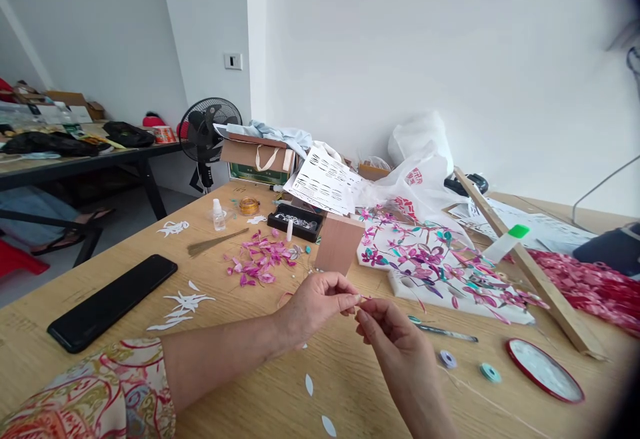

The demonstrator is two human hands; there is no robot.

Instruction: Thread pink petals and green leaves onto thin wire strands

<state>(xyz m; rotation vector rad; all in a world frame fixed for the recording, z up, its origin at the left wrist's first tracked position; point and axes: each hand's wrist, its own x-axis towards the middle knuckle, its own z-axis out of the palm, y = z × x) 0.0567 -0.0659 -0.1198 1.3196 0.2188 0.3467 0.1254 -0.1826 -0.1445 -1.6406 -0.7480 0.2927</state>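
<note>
in our left hand (320, 304) we pinch a pink piece (367, 298), likely steadying it; whether our right hand (397, 336), curled beside it, grips we cannot tell. petals (265, 253) lie beyond our fingers, seemingly handy.

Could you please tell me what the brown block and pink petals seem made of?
The block looks like matte wood or board, from its brown face and lighter edge. The petals, thin and faintly shiny, may be fabric or thread; too small to tell.
</note>
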